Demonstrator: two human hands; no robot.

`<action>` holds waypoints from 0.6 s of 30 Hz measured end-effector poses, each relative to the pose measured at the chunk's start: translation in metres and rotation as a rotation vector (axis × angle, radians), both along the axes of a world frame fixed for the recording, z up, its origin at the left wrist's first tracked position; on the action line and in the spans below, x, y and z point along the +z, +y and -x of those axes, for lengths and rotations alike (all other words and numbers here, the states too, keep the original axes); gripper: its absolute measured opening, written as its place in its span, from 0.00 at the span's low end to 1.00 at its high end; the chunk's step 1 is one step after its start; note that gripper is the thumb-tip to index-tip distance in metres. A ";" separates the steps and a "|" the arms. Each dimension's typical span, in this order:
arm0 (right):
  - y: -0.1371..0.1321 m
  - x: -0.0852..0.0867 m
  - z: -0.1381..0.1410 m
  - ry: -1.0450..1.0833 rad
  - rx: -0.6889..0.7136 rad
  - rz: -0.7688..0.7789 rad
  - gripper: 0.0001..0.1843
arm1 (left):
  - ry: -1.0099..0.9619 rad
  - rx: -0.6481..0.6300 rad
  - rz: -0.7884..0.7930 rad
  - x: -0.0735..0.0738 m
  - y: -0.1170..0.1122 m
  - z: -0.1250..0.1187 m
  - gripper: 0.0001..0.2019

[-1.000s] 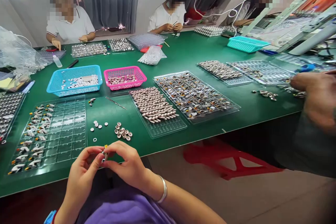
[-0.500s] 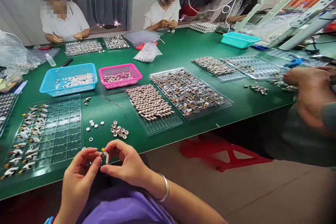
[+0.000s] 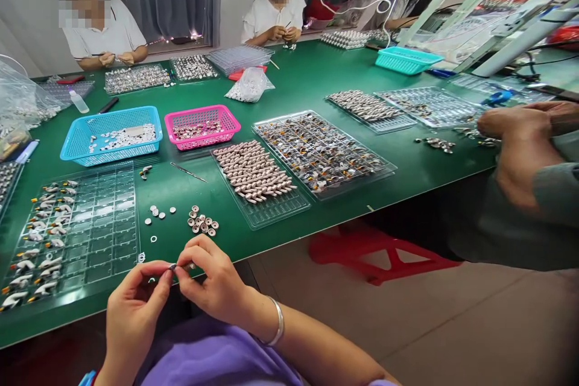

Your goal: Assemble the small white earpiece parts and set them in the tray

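At the table's front edge my left hand [image 3: 138, 304] and my right hand [image 3: 217, 271] meet, fingertips pinched together. Between the fingertips sits a small part [image 3: 172, 266], dark where it shows; most of it is hidden. A pale bit peeks out under my right fingers. Just beyond lie small round cup-shaped pieces [image 3: 202, 221], white discs [image 3: 155, 212] and a white ring [image 3: 154, 239]. To the left, a clear plastic tray [image 3: 108, 217] bears rows of small curved white-and-grey parts with orange tips [image 3: 45, 235]. Tweezers [image 3: 189, 171] rest farther back.
A blue basket [image 3: 75, 151] and a pink basket [image 3: 199, 143] hold small pieces. Trays of pinkish parts [image 3: 256, 172] and orange-tipped parts [image 3: 321, 151] stand to the right. A co-worker's hands [image 3: 520, 123] work at the far right; other people sit opposite. A red stool [image 3: 384, 256] stands below.
My fingertips have drawn closer together around the small part. Its yellow tip and white stem, seen before, are now mostly covered. The view has shifted slightly.
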State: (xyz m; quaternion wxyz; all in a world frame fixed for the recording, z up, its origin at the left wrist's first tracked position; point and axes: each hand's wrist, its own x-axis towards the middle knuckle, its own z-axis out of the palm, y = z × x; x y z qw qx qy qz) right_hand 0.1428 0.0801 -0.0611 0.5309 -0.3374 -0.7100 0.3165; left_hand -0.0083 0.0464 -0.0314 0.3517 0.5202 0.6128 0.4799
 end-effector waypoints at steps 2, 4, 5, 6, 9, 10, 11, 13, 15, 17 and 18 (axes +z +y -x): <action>0.000 0.000 0.001 0.024 0.002 0.008 0.03 | 0.018 -0.001 0.012 0.000 -0.001 -0.001 0.08; 0.001 0.002 0.001 0.048 0.027 0.104 0.02 | 0.030 -0.013 0.015 0.000 -0.002 -0.001 0.08; 0.001 0.003 0.001 0.061 0.043 0.190 0.02 | 0.040 -0.024 0.009 0.000 -0.003 0.000 0.08; 0.001 0.005 0.000 0.078 0.061 0.293 0.03 | 0.058 -0.036 -0.005 -0.001 -0.003 0.000 0.07; 0.002 0.011 -0.002 0.156 0.135 0.566 0.06 | 0.143 -0.069 -0.067 -0.001 -0.003 0.001 0.05; 0.003 0.012 -0.002 0.189 0.165 0.626 0.08 | 0.171 -0.073 -0.086 -0.002 -0.003 0.001 0.04; 0.004 0.012 -0.002 0.223 0.192 0.674 0.10 | 0.191 -0.074 -0.099 -0.002 -0.003 0.001 0.03; 0.006 0.011 -0.003 0.292 0.245 0.756 0.14 | 0.209 -0.073 -0.112 -0.003 -0.004 0.001 0.03; 0.007 0.009 -0.002 0.356 0.297 0.832 0.18 | 0.205 -0.074 -0.108 -0.003 -0.004 0.000 0.03; 0.008 0.008 -0.001 0.408 0.341 0.886 0.21 | 0.166 -0.075 -0.077 -0.004 -0.004 0.000 0.03; 0.008 0.007 -0.001 0.426 0.357 0.895 0.21 | 0.125 -0.073 -0.048 -0.004 -0.003 0.000 0.03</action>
